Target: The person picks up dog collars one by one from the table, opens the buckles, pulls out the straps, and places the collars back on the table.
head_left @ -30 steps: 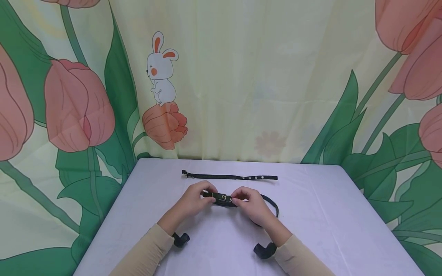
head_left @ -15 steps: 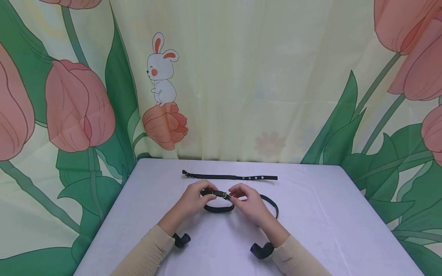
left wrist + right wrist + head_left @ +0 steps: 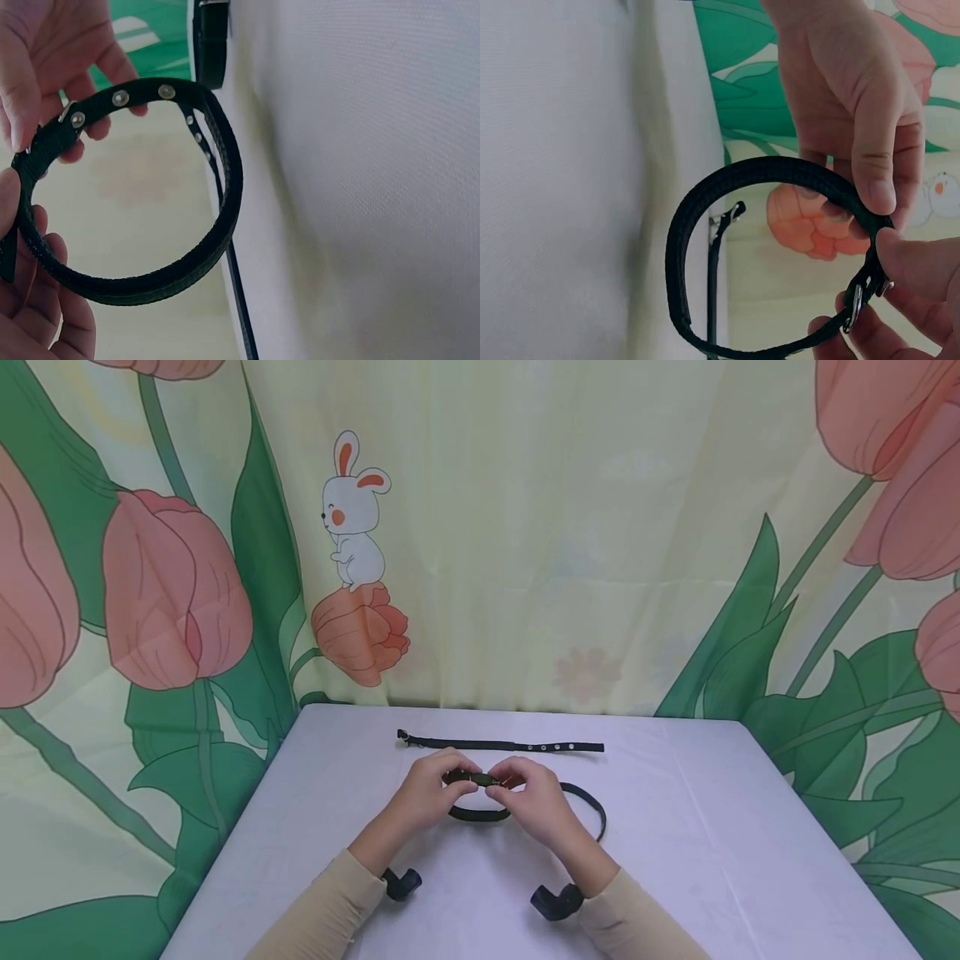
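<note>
A black dog-collar-like strap (image 3: 480, 815), buckled into a loop, is held up above the table between both hands. My left hand (image 3: 431, 785) pinches it on the left, thumb against fingers. My right hand (image 3: 528, 797) pinches it close by, at the metal buckle (image 3: 853, 307). In the left wrist view, the loop (image 3: 150, 289) hangs toward the table, with metal eyelets (image 3: 121, 97) along its upper part. The right wrist view shows the thumbs almost meeting on the collar (image 3: 727, 176). Fingers partly cover the strap's end.
A second black strap (image 3: 480, 745) with eyelets lies straight across the back of the white table (image 3: 675, 827). Another thin black strap (image 3: 596, 806) curves out behind my right hand. A printed curtain (image 3: 510, 568) hangs beyond the table.
My right hand has moved slightly left, closer to my left hand, and now covers most of the buckle. The collar's lower side has swung down, opening the loop to view.
</note>
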A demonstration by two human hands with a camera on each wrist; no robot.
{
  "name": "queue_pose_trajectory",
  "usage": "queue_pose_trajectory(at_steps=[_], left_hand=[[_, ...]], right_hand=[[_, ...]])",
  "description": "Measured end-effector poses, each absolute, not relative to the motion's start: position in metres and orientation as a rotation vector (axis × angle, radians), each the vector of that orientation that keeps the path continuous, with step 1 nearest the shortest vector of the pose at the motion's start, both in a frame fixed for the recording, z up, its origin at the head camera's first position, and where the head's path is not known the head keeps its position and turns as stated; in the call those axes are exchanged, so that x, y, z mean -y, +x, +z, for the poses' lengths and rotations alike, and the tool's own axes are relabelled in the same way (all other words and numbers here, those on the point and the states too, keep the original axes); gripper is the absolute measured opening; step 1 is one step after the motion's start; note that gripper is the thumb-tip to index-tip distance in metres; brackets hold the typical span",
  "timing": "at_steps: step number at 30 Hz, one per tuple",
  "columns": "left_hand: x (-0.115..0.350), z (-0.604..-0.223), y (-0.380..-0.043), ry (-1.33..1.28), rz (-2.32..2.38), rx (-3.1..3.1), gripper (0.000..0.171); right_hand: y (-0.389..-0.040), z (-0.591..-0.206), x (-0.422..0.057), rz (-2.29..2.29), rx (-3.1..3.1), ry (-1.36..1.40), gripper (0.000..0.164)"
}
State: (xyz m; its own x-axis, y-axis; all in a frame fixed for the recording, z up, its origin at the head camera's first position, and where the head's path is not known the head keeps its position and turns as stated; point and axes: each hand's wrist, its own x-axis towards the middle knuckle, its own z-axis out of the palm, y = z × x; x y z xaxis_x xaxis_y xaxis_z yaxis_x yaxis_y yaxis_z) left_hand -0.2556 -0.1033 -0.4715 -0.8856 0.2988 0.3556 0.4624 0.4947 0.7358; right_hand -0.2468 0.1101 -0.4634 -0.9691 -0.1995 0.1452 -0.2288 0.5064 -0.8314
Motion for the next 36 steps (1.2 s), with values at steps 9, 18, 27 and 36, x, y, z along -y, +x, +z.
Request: queue_pose_trajectory(at_steps=[9, 18, 27, 36], left_hand=[[0.103, -0.4703, -0.2531, -0.624, -1.359, 2.534, 0.022], [0.1024, -0.4729, -0.2549, -0.57, -1.44, 2.498, 0.02], [0.1013, -0.4703, -0.2526, -0.488, -1.451, 2.491, 0.019], [0.1006, -0.4693, -0.2526, -0.47, -1.48, 2.547, 0.02]], right_hand=[[-0.2479, -0.4588, -0.106, 1.456, 2.716, 0.329, 0.018], [-0.2477, -0.4596, -0.1064, 1.55, 2.651, 0.251, 0.018], [-0.2477, -0.4613, -0.105, 1.576, 2.656, 0.252, 0.017], [-0.2513, -0.4614, -0.1032, 1.58, 2.65, 0.3, 0.014]])
